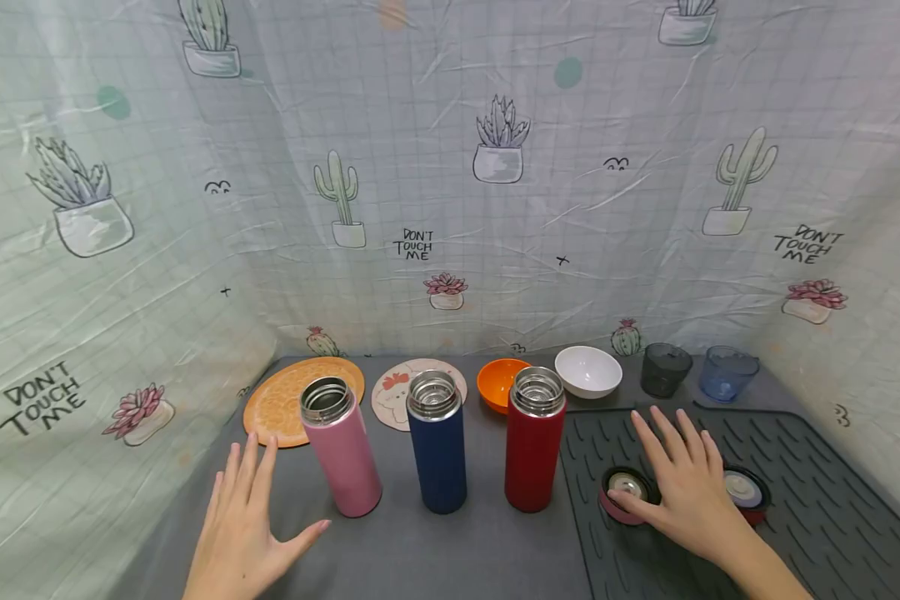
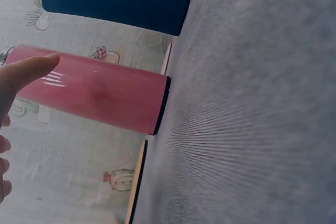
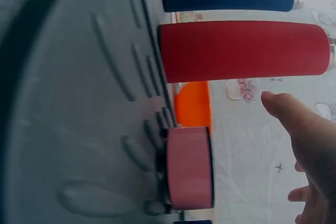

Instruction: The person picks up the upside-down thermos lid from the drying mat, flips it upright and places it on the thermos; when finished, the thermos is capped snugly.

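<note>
Three lidless flasks are standing upright in a row on the grey tabletop [image 1: 420,550]: a pink flask [image 1: 342,450] on the left, a navy flask [image 1: 437,443] in the middle and a red flask [image 1: 534,442] on the right, each showing an open steel mouth and standing apart from its neighbours. Two hands are hovering low in front of them. The left hand [image 1: 243,525] is lying near the pink flask with its grip spread, fingers straight and thumb pointing toward the flask's base without touching it; the left wrist view is showing the thumb just short of the pink wall. The right hand [image 1: 686,487] is reaching over the dark ribbed drying mat [image 1: 832,500], fingers straight and fanned, its grip likewise spread and pinching nothing. Two lids are showing on that mat: a pink lid [image 1: 625,494] lying just under the thumb side of the right hand, and a second lid [image 1: 746,492], with a red rim, peeking out beside the little finger; whether the palm is touching either one cannot be told. Behind the flasks, two flat plates are lying side by side, an orange plate [image 1: 285,396] and a round plate with a cartoon print [image 1: 393,396]. Two bowls are sitting further right, an orange bowl [image 1: 497,385] and a white bowl [image 1: 588,372], and two cups are standing beyond them, a dark cup [image 1: 665,369] and a blue cup [image 1: 727,372]. Cactus-print cloth [image 1: 450,167] is hanging all around.
</note>
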A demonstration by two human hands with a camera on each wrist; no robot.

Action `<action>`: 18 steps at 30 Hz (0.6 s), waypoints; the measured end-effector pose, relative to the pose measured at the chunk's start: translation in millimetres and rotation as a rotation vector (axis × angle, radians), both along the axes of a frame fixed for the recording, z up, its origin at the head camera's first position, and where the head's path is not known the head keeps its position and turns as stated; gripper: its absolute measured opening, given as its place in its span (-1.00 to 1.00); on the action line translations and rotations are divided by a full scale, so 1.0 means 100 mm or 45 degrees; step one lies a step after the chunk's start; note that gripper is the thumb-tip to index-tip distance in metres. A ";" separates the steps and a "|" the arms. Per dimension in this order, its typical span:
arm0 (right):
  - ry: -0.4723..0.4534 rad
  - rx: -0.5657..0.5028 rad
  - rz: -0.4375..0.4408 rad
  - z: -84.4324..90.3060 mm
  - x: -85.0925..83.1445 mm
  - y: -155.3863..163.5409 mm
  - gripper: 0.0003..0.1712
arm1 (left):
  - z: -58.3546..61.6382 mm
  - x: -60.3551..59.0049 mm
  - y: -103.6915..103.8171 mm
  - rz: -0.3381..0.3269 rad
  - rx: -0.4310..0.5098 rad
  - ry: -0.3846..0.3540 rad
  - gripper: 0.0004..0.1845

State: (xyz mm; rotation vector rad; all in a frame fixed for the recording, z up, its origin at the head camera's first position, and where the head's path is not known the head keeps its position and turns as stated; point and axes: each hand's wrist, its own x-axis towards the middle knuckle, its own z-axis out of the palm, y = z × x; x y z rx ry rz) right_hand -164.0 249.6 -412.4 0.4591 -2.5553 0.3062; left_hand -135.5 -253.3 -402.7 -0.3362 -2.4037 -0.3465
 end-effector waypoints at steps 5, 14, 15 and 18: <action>-0.133 -0.010 0.022 -0.09 0.01 -0.02 0.13 | -0.08 0.04 0.03 0.005 -0.014 -0.045 0.26; -0.248 0.016 0.068 -0.22 0.02 0.00 -0.09 | -0.13 0.07 0.07 0.065 -0.047 -0.128 0.15; -0.257 0.025 0.066 -0.23 0.02 0.01 -0.11 | -0.14 0.07 0.07 0.069 -0.050 -0.145 0.13; -0.279 0.050 0.054 -0.25 0.03 0.02 -0.16 | -0.15 0.08 0.09 0.065 -0.050 -0.173 0.08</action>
